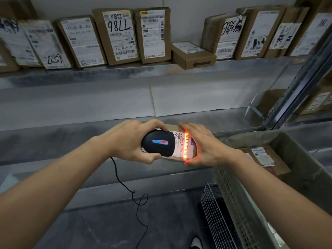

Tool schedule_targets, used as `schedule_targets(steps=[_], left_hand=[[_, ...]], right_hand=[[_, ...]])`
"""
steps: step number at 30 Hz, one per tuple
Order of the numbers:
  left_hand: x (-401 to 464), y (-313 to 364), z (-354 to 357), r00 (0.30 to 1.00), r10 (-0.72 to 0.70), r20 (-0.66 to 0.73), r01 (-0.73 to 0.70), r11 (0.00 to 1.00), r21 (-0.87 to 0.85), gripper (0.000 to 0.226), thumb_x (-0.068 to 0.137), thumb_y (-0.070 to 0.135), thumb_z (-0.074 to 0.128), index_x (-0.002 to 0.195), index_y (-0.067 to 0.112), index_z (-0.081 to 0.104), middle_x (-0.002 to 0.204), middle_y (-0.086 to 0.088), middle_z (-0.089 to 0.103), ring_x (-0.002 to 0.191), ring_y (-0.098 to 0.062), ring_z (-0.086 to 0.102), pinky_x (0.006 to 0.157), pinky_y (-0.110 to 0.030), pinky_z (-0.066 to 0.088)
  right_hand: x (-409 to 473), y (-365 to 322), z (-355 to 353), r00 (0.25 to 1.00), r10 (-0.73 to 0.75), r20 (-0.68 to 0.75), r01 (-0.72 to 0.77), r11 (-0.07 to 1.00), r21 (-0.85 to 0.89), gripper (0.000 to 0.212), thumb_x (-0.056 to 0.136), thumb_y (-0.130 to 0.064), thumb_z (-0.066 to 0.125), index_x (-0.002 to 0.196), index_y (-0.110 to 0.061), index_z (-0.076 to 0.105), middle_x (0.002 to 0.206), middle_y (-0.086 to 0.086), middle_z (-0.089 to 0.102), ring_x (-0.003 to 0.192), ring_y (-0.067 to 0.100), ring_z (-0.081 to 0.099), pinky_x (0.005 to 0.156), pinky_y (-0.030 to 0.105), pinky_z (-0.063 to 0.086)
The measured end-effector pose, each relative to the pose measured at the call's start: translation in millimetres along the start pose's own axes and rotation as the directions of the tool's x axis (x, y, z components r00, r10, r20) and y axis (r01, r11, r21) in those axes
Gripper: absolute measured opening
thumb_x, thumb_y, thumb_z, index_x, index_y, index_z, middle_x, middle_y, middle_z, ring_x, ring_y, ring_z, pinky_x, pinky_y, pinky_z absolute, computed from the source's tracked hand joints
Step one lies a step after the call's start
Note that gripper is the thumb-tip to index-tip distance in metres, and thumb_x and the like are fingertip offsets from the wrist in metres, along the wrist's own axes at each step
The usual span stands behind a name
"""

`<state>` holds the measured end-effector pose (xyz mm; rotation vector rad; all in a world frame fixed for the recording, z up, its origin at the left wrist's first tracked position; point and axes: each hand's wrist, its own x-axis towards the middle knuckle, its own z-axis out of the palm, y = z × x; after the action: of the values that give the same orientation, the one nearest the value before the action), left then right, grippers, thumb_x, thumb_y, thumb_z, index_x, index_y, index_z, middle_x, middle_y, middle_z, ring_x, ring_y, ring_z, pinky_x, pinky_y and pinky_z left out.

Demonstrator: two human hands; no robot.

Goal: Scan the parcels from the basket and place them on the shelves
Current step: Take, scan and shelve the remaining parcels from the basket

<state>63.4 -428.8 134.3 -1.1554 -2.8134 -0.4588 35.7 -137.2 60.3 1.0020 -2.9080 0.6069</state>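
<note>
My left hand (128, 141) grips a black barcode scanner (158, 143) with a blue and red button, its thin cord hanging down to the floor. The scanner throws an orange-red line across the barcode on the white label of a small cardboard parcel (186, 145). My right hand (206, 146) holds that parcel by its right end, fingers curled over the far edge and thumb under the near one. Both are held in front of the middle shelf (71, 139). At the right, the grey basket (255, 194) contains another labelled brown parcel (265, 157).
The upper shelf (125, 71) carries a row of upright labelled cardboard boxes, some with handwritten numbers, and one small flat box (193, 55). A metal upright (294, 90) stands at the right with more boxes beyond. A white wire rack (215, 212) sits on the floor beside the basket.
</note>
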Motion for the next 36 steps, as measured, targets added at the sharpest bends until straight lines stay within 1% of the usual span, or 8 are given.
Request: schedule_targets(steps=[8, 14, 18, 21, 24, 27, 31, 36], left_hand=[[-10, -9, -1, 0.990, -0.136, 0.037, 0.136, 0.991, 0.001, 0.068, 0.068, 0.067, 0.063, 0.128, 0.044, 0.042, 0.088, 0.023, 0.065, 0.061, 0.002, 0.053, 0.065, -0.024, 0.047], [-23, -18, -9, 0.977, -0.209, -0.029, 0.210, 0.978, 0.018, 0.069, 0.069, 0.064, 0.065, 0.130, 0.043, 0.041, 0.094, 0.020, 0.070, 0.068, -0.011, 0.063, 0.067, -0.033, 0.054], [-47, -27, -10, 0.949, -0.300, -0.100, 0.300, 0.954, -0.012, 0.069, 0.074, 0.060, 0.069, 0.135, 0.040, 0.042, 0.100, 0.018, 0.071, 0.073, -0.011, 0.066, 0.070, -0.032, 0.055], [-71, -28, -8, 0.904, -0.392, -0.171, 0.392, 0.919, -0.034, 0.068, 0.076, 0.059, 0.070, 0.135, 0.039, 0.042, 0.096, 0.025, 0.063, 0.071, -0.004, 0.060, 0.069, -0.023, 0.050], [-100, -25, -5, 0.823, -0.511, -0.248, 0.500, 0.859, -0.113, 0.068, 0.076, 0.062, 0.069, 0.135, 0.042, 0.041, 0.105, 0.023, 0.067, 0.083, -0.008, 0.068, 0.077, -0.030, 0.056], [-134, -21, 2, 0.692, -0.635, -0.343, 0.596, 0.771, -0.224, 0.069, 0.075, 0.063, 0.072, 0.135, 0.045, 0.042, 0.116, 0.021, 0.069, 0.093, -0.006, 0.070, 0.083, -0.035, 0.057], [-180, -11, 8, 0.471, -0.745, -0.472, 0.654, 0.655, -0.380, 0.065, 0.074, 0.059, 0.076, 0.131, 0.045, 0.049, 0.115, 0.025, 0.067, 0.092, 0.000, 0.070, 0.084, -0.026, 0.056], [-230, -2, 12, 0.255, -0.775, -0.578, 0.671, 0.572, -0.472, 0.062, 0.072, 0.057, 0.076, 0.127, 0.046, 0.051, 0.114, 0.031, 0.066, 0.097, 0.005, 0.067, 0.082, -0.007, 0.047]], right_hand=[[29, 4, 11, 0.996, -0.081, 0.048, 0.079, 0.995, 0.060, 0.124, 0.065, -0.061, 0.083, 0.160, -0.025, 0.013, 0.160, -0.004, 0.024, 0.146, 0.015, 0.021, 0.122, 0.038, 0.025], [63, 2, 21, 0.984, -0.167, 0.058, 0.160, 0.981, 0.114, 0.124, 0.067, -0.055, 0.087, 0.161, -0.024, 0.013, 0.163, -0.002, 0.021, 0.145, 0.013, 0.017, 0.118, 0.028, 0.018], [88, -10, 28, 0.972, -0.219, 0.090, 0.205, 0.968, 0.144, 0.125, 0.068, -0.056, 0.086, 0.162, -0.025, 0.010, 0.165, -0.001, 0.018, 0.148, 0.013, 0.014, 0.123, 0.035, 0.017], [109, -22, 37, 0.958, -0.268, 0.104, 0.250, 0.955, 0.159, 0.126, 0.066, -0.063, 0.083, 0.161, -0.027, 0.009, 0.165, -0.002, 0.018, 0.150, 0.018, 0.015, 0.124, 0.043, 0.019], [130, -38, 51, 0.945, -0.313, 0.093, 0.295, 0.940, 0.171, 0.128, 0.065, -0.067, 0.082, 0.161, -0.027, 0.008, 0.166, -0.003, 0.017, 0.150, 0.018, 0.015, 0.124, 0.046, 0.020], [146, -63, 63, 0.936, -0.343, 0.074, 0.322, 0.924, 0.207, 0.130, 0.066, -0.063, 0.085, 0.162, -0.028, 0.005, 0.166, -0.005, 0.014, 0.149, 0.015, 0.013, 0.123, 0.038, 0.014], [164, -100, 79, 0.923, -0.381, 0.055, 0.349, 0.889, 0.296, 0.128, 0.067, -0.056, 0.088, 0.162, -0.026, 0.007, 0.165, -0.005, 0.016, 0.147, 0.013, 0.015, 0.121, 0.036, 0.016], [187, -150, 104, 0.909, -0.416, 0.040, 0.377, 0.858, 0.349, 0.128, 0.065, -0.057, 0.088, 0.161, -0.028, 0.009, 0.162, -0.008, 0.018, 0.146, 0.015, 0.017, 0.122, 0.045, 0.023]])
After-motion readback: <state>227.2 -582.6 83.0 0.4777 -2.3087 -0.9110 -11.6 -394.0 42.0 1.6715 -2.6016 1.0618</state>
